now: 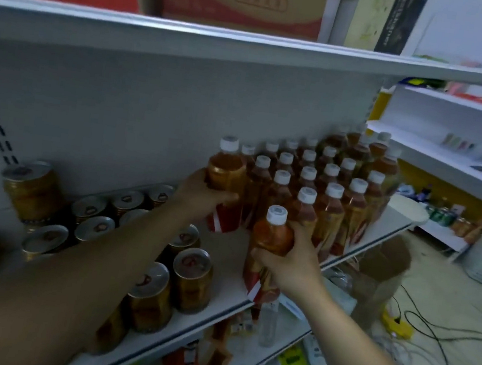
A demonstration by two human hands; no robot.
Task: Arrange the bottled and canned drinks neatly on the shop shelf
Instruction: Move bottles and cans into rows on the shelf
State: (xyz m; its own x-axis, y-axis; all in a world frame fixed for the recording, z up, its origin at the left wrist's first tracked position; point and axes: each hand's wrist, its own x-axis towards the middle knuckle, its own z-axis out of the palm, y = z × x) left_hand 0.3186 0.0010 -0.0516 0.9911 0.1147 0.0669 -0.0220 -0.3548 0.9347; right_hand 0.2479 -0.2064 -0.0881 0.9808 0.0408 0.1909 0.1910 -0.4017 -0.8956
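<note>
Bottles in both hands — left hand (198,190) one (227,186) rearward, right hand (289,268) one (268,241) frontward.

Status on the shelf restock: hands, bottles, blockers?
Left hand gripping one tea bottle, right hand another. Both beside the bottle block. Cans stand left; gap between is open.

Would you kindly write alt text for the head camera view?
Both hands hold white-capped tea bottles at a grey shop shelf: left hand at the back, right hand at the front edge. Rows of matching bottles stand to the right, gold cans to the left.
</note>
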